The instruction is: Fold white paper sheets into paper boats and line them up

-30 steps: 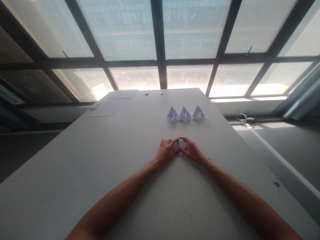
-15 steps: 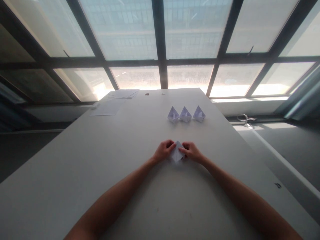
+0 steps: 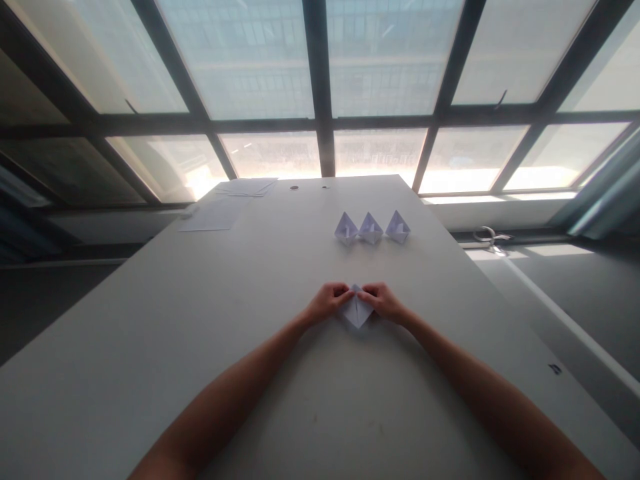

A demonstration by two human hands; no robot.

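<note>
A folded piece of white paper (image 3: 357,316), diamond-shaped with a crease or slit down its middle, is held low over the table between both hands. My left hand (image 3: 330,300) pinches its upper left side, thumb on top. On the upper right side, my right hand (image 3: 380,299) grips it the same way, and the two thumbs nearly meet near the top point. The fingers beneath the paper are hidden. Beyond my hands stand three folded paper boats (image 3: 371,229) in a row, each with a pointed peak.
Flat sheets of paper (image 3: 213,217) lie at the far left of the white table (image 3: 225,287). Two small round spots (image 3: 294,188) show near the far edge. Windows rise behind the table. A silvery object (image 3: 493,239) sits beyond the right edge.
My thumbs have come closer together near the paper's top point. The paper sits slightly lower and looks wider, with its lower faces more exposed. The three boats have stayed put.
</note>
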